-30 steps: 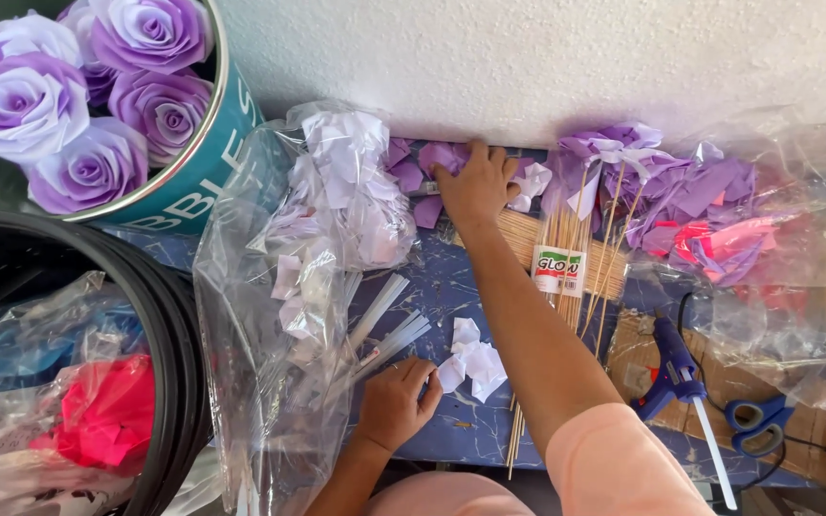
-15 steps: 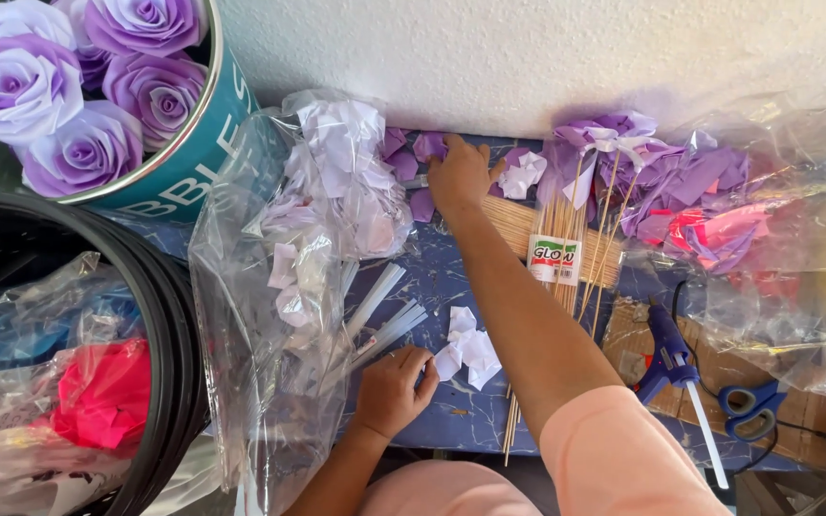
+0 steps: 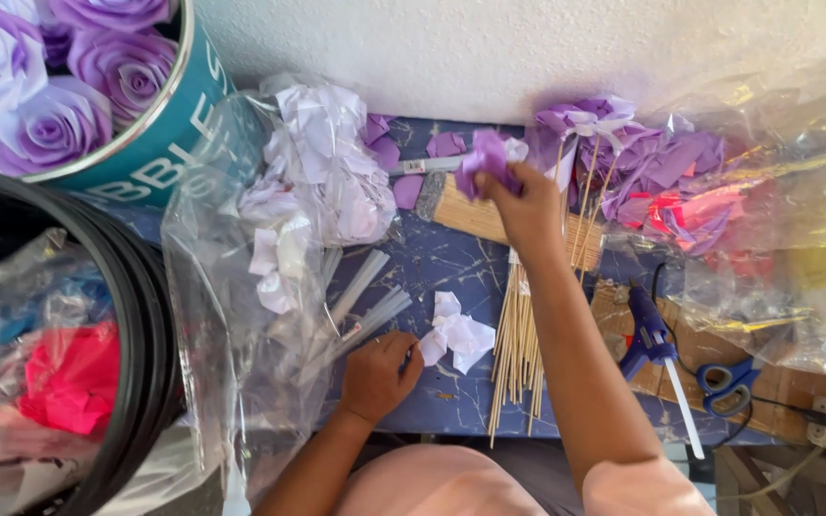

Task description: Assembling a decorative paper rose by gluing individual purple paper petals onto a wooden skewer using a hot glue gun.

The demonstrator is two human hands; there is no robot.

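Observation:
My right hand is stretched forward over the blue marbled table and grips a purple paper petal lifted off the surface. Below it lies a bundle of thin wooden skewers. My left hand rests near the table's front edge with its fingers closed, touching a crumpled white paper piece. Loose purple petals lie by the wall.
A clear plastic bag of pale paper scraps lies at left. A teal tin of purple paper roses and a black tub stand beyond it. A blue glue gun, blue scissors and bagged purple and pink flowers sit at right.
My right hand has moved right from the loose petals and lifted a purple petal. My left hand has stayed by the white paper.

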